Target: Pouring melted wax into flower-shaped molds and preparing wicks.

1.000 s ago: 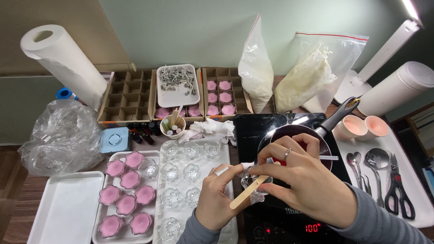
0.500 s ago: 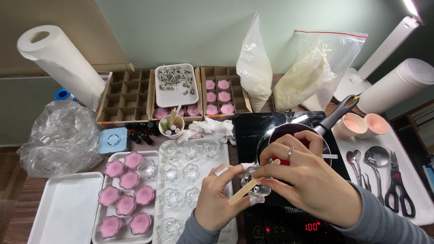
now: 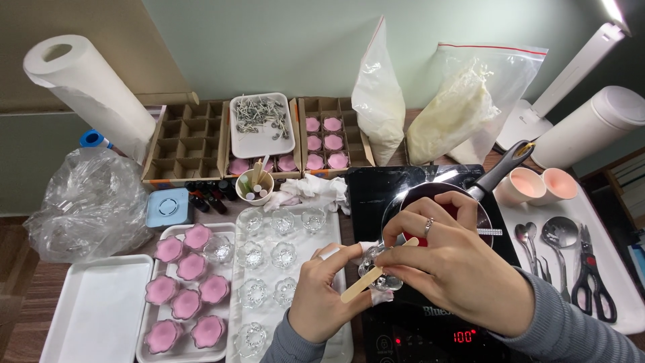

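Left hand (image 3: 322, 296) fingers pinch small glass cup (image 3: 381, 277) over black hob (image 3: 403, 316). Right hand (image 3: 450, 269) fingers pinch wooden stick (image 3: 366, 282) across cup rim; long axis runs 8-to-2 o'clock. Red-filled saucepan (image 3: 470, 195) at 1 o'clock. Two clear bags (image 3: 463, 107) of pale flakes at 12, unlabelled.

A small clear glass flower-shaped cup (image 3: 384, 277) sits just in front of the dark saucepan, over the black cooktop, pinched from both sides by fingers and tilted slightly. A flat pale wooden stick (image 3: 376, 272) lies across the cup's rim, slanting from lower left up toward the saucepan, its upper end at the pan's near edge.
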